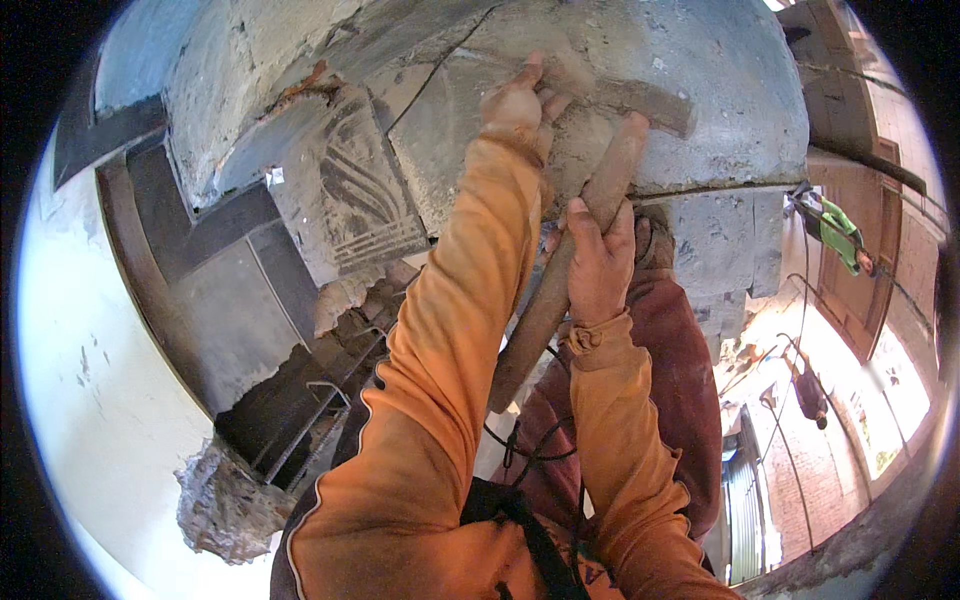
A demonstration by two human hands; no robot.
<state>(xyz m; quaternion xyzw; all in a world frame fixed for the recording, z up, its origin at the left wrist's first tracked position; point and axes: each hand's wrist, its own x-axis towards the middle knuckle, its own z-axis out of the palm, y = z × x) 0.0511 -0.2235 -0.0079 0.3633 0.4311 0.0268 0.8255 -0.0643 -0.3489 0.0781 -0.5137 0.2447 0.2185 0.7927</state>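
My right hand [600, 265] is wrapped round the thick wooden handle [540, 320] of a sledgehammer. The dusty, blocky hammer head [655, 105] lies against the grey concrete surface [730, 80], partly smeared by motion or dust. Farther up and to the left, my left hand [515, 105] rests at the concrete beside the hammer head, its fingers bent. Whatever those fingers hold is hidden or too blurred to name. A dark crack runs through the concrete left of this hand. Both my sleeves are orange and dusty.
At left, a broken opening exposes bent reinforcing bars [300, 440], with a rough concrete chunk [225, 500] below it. A loose-looking dusty slab [350, 190] borders it. A black cord [540, 455] hangs by my maroon trousers [680, 370]. Two people [845, 235] appear far off at right, among cables.
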